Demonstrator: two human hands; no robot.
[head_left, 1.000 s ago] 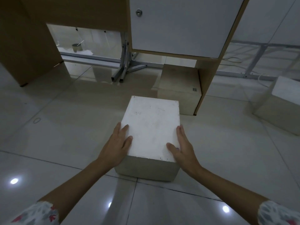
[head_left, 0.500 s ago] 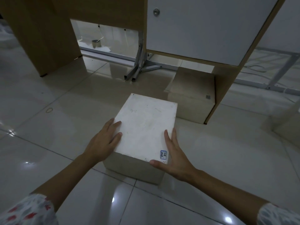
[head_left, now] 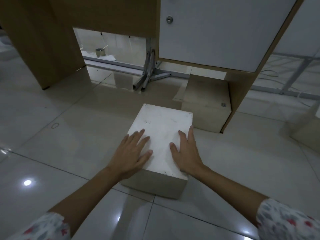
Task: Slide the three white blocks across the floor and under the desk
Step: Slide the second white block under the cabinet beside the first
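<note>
A white block (head_left: 162, 125) stands on the tiled floor in the middle of the view. My left hand (head_left: 133, 153) lies flat on its top at the near left edge, fingers spread. My right hand (head_left: 186, 153) lies flat along the top's right edge. A second block (head_left: 206, 101) sits in shadow under the desk's white cabinet (head_left: 216, 32), just beyond the first block's far right corner. A third block (head_left: 308, 134) shows blurred at the right edge of the frame.
The desk's brown side panel (head_left: 43, 49) stands at the left, with open floor under the desk between it and the cabinet. A metal leg (head_left: 145, 73) rests on the floor at the back of that gap. A small ring (head_left: 55, 125) lies on the tiles.
Both hands have shifted from the block's sides onto its top. The block has slid forward and turned a little, and now sits closer to the block under the cabinet.
</note>
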